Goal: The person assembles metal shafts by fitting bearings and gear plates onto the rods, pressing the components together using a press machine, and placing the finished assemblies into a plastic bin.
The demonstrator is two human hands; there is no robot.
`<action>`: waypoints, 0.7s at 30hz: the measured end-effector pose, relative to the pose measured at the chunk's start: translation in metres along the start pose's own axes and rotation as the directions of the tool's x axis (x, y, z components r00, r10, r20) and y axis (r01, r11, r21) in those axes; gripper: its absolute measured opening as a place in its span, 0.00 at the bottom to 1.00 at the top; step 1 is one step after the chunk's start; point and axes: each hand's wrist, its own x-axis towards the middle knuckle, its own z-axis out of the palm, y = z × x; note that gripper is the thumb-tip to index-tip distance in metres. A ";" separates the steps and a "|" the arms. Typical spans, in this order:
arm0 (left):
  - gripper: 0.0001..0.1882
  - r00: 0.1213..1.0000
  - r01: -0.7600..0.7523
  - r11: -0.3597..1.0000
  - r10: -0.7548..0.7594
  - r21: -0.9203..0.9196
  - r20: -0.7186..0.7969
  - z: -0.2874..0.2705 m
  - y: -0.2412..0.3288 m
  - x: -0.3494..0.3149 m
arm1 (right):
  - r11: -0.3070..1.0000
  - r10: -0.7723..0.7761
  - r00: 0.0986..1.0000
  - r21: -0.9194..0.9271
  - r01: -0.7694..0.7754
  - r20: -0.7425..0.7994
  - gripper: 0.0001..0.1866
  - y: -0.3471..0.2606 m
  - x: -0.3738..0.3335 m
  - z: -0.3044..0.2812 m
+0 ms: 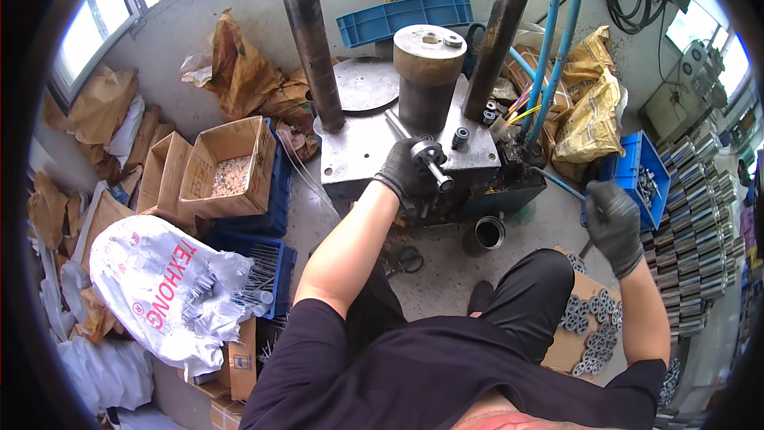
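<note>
My left hand (pixel 397 172), in a dark glove, is closed around a metal shaft with a round flange (pixel 426 153). The shaft lies tilted over the front of the steel press table (pixel 350 139), one end pointing toward me. Behind it stands a thick steel cylinder (pixel 424 87) with a pale top. A small ring-shaped metal part (pixel 461 136) sits on the table to the right of the shaft. My right hand (pixel 614 227), gloved too, is raised near the blue bin of metal parts (pixel 657 188). Its fingers are curled in, and what they hold, if anything, is hidden.
Two dark columns (pixel 309 32) (pixel 503 40) rise from the table. At left are cardboard boxes (pixel 227 167), a blue crate of rods (pixel 274 271) and a white sack (pixel 171 287). Flanged discs (pixel 593 318) lie on cardboard by my right leg. Shiny tubes (pixel 688 247) are stacked at right.
</note>
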 end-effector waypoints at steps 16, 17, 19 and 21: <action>0.16 0.982 -0.164 0.954 0.183 0.250 -0.052 -0.027 -0.074 -0.075 | -0.062 0.045 0.232 0.235 -0.970 0.972 0.20 -0.075 -0.016 0.195; 0.16 0.980 -0.191 0.942 0.199 0.275 -0.001 -0.027 -0.070 -0.083 | -0.093 0.013 0.262 0.262 -0.961 0.965 0.20 -0.070 -0.018 0.198; 0.15 0.972 -0.193 0.702 0.230 0.685 0.038 -0.026 -0.062 -0.103 | -0.064 0.045 0.303 0.306 -0.950 0.952 0.18 -0.060 -0.016 0.203; 0.14 0.975 -0.171 0.651 0.218 0.740 0.034 -0.021 -0.052 -0.116 | -0.130 0.038 0.356 0.357 -0.925 0.934 0.17 -0.047 -0.016 0.198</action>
